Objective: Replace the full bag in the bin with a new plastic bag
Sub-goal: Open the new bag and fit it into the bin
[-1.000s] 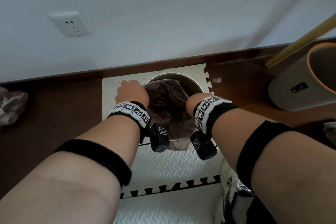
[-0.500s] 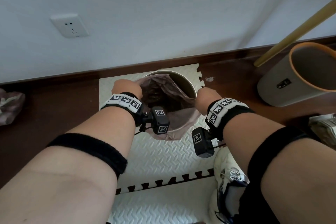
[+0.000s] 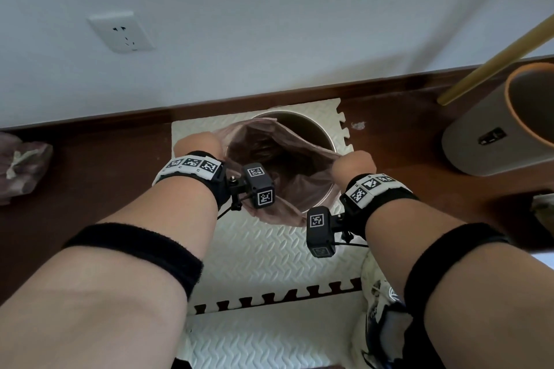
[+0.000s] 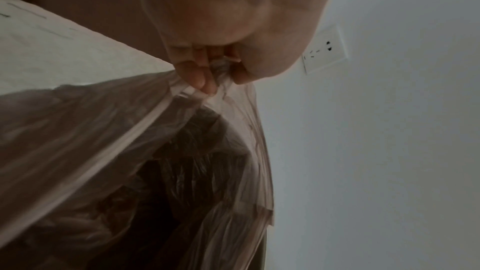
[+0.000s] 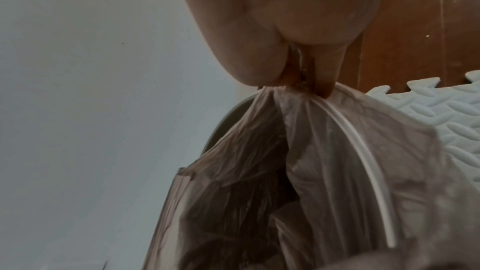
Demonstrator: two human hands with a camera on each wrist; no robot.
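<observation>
A round pale bin (image 3: 325, 138) stands on a white foam mat (image 3: 263, 252) by the wall. A translucent pinkish bag (image 3: 287, 156) with dark rubbish inside rises out of the bin, its mouth stretched wide. My left hand (image 3: 196, 145) pinches the bag's left edge (image 4: 187, 93) between curled fingers (image 4: 200, 77). My right hand (image 3: 353, 163) pinches the right edge (image 5: 298, 97), the plastic bunched under its fingers (image 5: 324, 81). Both edges are held above the bin's rim (image 5: 226, 118).
A second grey bin with an orange rim (image 3: 509, 129) lies tipped at the right, with a yellow pole (image 3: 494, 66) leaning over it. A crumpled bag (image 3: 21, 168) lies on the brown floor at the far left. A wall socket (image 3: 121, 31) sits above. A shoe (image 3: 380, 302) is at lower right.
Both hands have lifted and moved apart, pulling the bag's edges off the bin's rim and upward, so the bag's mouth now stands stretched above the bin.
</observation>
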